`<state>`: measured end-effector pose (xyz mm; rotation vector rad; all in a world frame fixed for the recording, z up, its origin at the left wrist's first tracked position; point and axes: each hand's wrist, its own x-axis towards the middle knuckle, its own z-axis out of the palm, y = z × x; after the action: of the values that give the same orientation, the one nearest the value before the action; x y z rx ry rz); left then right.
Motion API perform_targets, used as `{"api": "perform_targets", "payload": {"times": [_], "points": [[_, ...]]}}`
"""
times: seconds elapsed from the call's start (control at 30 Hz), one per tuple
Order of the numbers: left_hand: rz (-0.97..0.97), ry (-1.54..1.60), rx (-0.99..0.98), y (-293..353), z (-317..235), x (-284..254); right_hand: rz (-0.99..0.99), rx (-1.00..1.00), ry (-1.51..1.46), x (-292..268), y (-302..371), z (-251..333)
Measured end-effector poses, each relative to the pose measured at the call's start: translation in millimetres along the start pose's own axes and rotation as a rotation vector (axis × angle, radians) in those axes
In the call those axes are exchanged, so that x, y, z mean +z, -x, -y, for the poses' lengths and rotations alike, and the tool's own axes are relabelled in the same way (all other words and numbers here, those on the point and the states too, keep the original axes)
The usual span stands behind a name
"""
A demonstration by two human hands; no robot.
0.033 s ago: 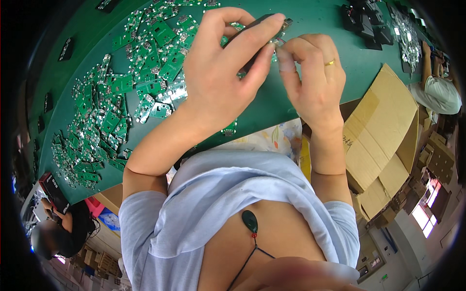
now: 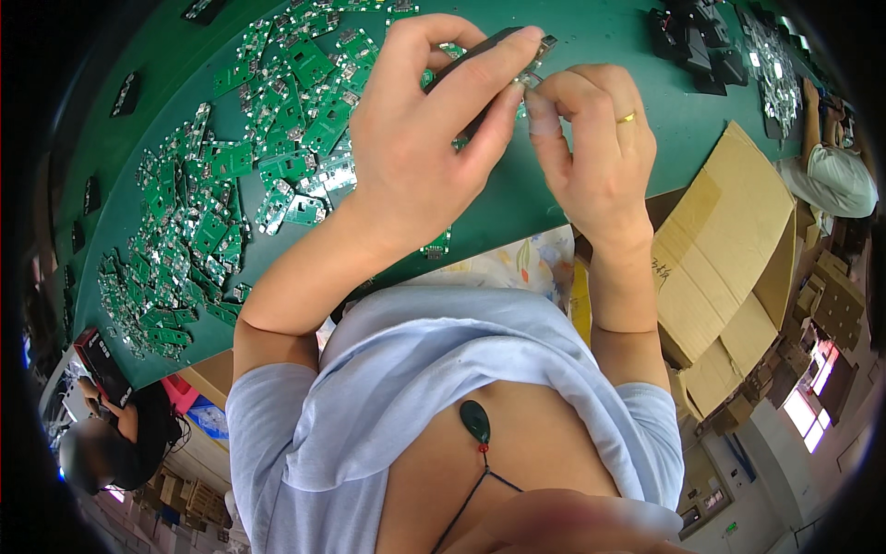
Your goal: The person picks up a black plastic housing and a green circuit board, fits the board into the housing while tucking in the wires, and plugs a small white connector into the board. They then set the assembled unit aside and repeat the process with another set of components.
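Observation:
Over the near side of the green table, my left hand is closed around a flat black plastic case. Its thumb and fingers press the case from both sides, covering much of it. A small metallic part with a bit of circuit board shows at the case's right end. There my right hand, with a ring on one finger, pinches thumb and forefinger together against that end. Whatever sits between those fingertips is too small to make out. Left of my left hand lies a wide pile of green circuit boards.
Black plastic cases are heaped at the far right, beside a strip of silvery boards. An open cardboard box stands right of my right forearm. One person sits at the right, another at the lower left near a black box.

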<state>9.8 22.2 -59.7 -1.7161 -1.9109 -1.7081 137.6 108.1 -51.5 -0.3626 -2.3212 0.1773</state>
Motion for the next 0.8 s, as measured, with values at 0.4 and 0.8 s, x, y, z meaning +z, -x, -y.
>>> {"api": "perform_targets", "payload": {"times": [0.4,0.8], "points": [[0.089,0.346,-0.364,1,-4,-7,0.000,-0.001,-0.202,4,1,-6],[0.034,0.010,0.025,-1,-1,-8,0.024,-0.034,-0.106,1,1,-6]]}}
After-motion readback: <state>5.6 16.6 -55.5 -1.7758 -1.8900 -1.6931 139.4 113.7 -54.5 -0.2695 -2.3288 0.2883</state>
